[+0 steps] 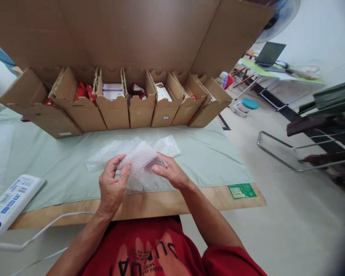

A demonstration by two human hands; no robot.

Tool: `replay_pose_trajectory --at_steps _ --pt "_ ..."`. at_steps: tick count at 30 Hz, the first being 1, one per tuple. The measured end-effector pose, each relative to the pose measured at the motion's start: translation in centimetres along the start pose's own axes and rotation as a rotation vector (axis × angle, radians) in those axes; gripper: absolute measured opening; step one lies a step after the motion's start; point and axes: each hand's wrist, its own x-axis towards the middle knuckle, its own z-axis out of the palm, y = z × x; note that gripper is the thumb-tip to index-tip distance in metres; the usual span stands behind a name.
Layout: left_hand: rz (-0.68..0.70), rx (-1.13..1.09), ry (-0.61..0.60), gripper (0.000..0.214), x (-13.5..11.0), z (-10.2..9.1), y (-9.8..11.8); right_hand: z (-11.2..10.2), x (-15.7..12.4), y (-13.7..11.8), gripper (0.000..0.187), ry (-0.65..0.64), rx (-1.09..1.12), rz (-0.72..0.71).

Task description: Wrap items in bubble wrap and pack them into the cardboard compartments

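Between my two hands is a piece of clear bubble wrap (140, 159), folded over and raised a little above the table. My left hand (114, 182) pinches its left side between thumb and fingers. On the other side my right hand (171, 170) grips the right edge, thumb on top, where a fold opens toward it. Whether anything lies inside the wrap I cannot tell. More bubble wrap sheets (103, 153) lie flat on the pale green cloth (207, 161) just beyond my hands.
A row of several open cardboard bins (113, 111) holding red packets and white boxes stands along the back, with a tall cardboard panel (132, 34) behind. A white power strip (15, 201) with a cable rests at the left. A green label (242, 191) is on the wooden edge.
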Motion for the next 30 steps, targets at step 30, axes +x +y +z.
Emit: replay_pose_trajectory --at_steps 30 --pt "-0.023 0.272 0.309 0.067 5.3 -6.3 -5.3 9.8 11.5 4.3 0.020 0.040 -0.505 -0.120"
